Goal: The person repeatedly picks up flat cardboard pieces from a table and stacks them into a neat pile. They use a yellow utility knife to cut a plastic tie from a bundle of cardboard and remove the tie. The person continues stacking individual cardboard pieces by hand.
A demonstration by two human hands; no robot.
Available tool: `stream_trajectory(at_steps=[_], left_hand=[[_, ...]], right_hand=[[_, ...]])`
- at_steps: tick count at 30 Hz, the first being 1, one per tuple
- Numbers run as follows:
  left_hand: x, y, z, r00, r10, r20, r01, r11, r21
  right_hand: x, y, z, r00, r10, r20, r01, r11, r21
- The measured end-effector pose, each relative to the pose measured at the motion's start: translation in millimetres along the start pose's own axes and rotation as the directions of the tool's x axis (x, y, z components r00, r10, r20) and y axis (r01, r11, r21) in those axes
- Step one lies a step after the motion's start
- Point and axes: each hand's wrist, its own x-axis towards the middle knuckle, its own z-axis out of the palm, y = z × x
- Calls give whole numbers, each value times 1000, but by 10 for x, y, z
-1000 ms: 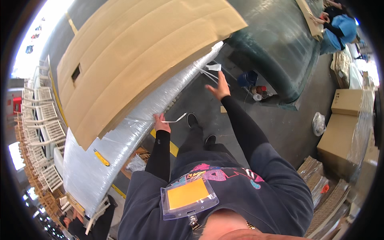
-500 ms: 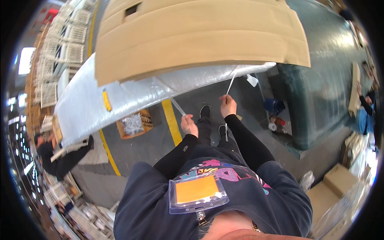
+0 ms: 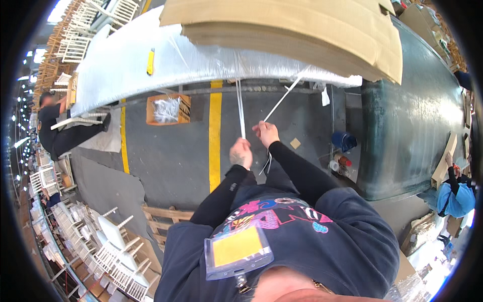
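Just ahead of you, over the grey floor (image 3: 166, 146), your left hand (image 3: 241, 153) is closed around a white strap (image 3: 240, 108); your right hand (image 3: 267, 134), beside it and farther forward, pinches a second strap length (image 3: 286, 96). The left one runs nearly straight ahead, the right one slants rightward, both to the film-wrapped slab (image 3: 118, 65), lying crosswise beneath brown cardboard (image 3: 297, 32). Your right hand is nearer the slab.

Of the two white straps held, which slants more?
The right strap, in the right hand: it slants up and rightward, while the left strap, in the left hand, runs nearly straight up the picture.
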Motion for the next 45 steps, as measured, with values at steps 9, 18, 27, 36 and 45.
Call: stream_trajectory(at_steps=[9,18,27,36,45], left_hand=[[135,-163,-41,917,172,359,-232,964,130],[-47,-1561,-1215,825,-276,493,511,736,-443],[-1587,-2730,-2635,681,-331,653,564,806,-179],[-2481,-2824,-3479,861,-154,486,184,983,-16],[-3338,-3314,-4035,772,-592,230,508,359,-783]], right_hand=[[9,-600,345,958,186,216,-208,974,85],[-555,-70,1196,962,-265,68,225,623,-750],[-2880,892,3047,688,-63,723,606,597,-525],[-4055,1622,4213,411,-514,753,896,382,-228],[-4611,1034,3731,-131,-19,991,954,270,131]])
